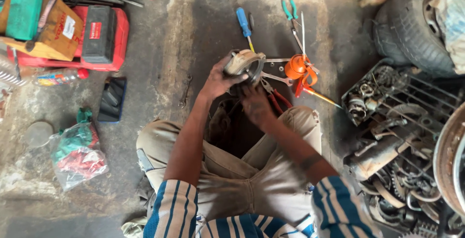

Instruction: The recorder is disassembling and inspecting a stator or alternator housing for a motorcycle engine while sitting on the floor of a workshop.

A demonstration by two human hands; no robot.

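Greasy grey metal ring-shaped part (246, 66) gripped by left hand (219, 80); right hand (255, 104) closed beneath it.
Black wire crate (387, 117) holds rusty scrap parts; blue-handled screwdriver (244, 25) lies nearby.

Blue-striped sleeves (174, 209), red toolbox (104, 37), orange oil can (296, 67).

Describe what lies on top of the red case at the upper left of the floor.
On the red case lie a dark grey box and a tan cardboard box, which carries a green container. The lid beneath them is hidden.
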